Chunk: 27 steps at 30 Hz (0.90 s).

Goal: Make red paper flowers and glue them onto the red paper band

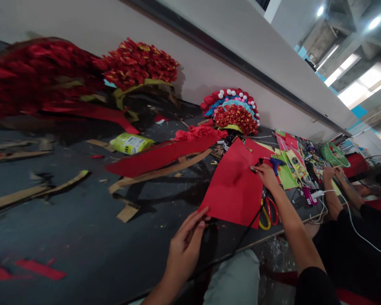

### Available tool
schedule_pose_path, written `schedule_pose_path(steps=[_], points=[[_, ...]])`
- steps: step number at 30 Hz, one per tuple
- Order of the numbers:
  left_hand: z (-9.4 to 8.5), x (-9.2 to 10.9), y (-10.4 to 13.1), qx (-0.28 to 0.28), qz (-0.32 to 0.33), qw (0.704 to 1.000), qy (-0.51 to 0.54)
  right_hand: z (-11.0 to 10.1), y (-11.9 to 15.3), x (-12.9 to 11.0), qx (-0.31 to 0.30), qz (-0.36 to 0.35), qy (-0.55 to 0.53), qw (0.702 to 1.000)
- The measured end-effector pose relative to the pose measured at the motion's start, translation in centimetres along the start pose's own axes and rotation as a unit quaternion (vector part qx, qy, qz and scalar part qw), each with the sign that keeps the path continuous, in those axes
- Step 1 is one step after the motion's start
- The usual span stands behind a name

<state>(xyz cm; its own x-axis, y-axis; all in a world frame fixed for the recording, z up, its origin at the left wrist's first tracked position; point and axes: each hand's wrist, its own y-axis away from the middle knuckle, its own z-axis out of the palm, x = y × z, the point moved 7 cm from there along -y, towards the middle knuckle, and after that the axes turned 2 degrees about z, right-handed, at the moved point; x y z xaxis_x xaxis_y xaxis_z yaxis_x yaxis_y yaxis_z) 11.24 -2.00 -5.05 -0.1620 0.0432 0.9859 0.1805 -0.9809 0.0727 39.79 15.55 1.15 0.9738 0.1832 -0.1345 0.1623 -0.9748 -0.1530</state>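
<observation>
A sheet of red paper [233,190] lies tilted in front of me over the dark tabletop. My left hand [186,245] has its lower left corner between thumb and fingers. Over the sheet's right edge, my right hand [268,177] is closed on a small dark thing with a shiny end, too small to name. Scissors with one yellow and one red handle [264,214] lie below that hand, partly by the paper's edge. A blue glue gun [277,164] rests just beyond my right hand. A black cord [249,228] crosses the sheet's lower right corner.
Red petal-covered pieces [142,63] and a decorated fan-shaped headpiece [233,110] stand along the wall. Cardboard strips [160,170], a yellow-green packet [131,143] and red scraps [41,269] litter the table [108,250]. At right sit a green basket [335,154] and another person's hands [332,173].
</observation>
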Motion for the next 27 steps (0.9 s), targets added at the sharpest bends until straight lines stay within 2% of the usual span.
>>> schedule_pose_path(steps=[8, 12, 16, 22, 27], points=[[-0.2, 0.5, -0.1, -0.001, 0.015, 1.0, -0.005, -0.4, -2.4, 2.8, 0.052, 0.07, 0.012, 0.996], [-0.2, 0.8, -0.1, -0.006, 0.022, 1.0, -0.018, 0.0, -3.0, 2.8, 0.046, 0.067, 0.001, 0.997], [-0.2, 0.6, -0.1, -0.002, 0.017, 1.0, -0.02, 0.2, -2.3, 1.7, 0.018, 0.029, -0.008, 0.999], [-0.2, 0.3, 0.0, 0.008, 0.0, 1.0, -0.013, 0.0, 0.5, 0.0, -0.026, -0.027, -0.027, 0.999], [-0.3, 0.4, 0.1, 0.008, 0.003, 1.0, -0.008, 0.1, 1.2, 0.2, -0.021, -0.012, -0.009, 1.0]])
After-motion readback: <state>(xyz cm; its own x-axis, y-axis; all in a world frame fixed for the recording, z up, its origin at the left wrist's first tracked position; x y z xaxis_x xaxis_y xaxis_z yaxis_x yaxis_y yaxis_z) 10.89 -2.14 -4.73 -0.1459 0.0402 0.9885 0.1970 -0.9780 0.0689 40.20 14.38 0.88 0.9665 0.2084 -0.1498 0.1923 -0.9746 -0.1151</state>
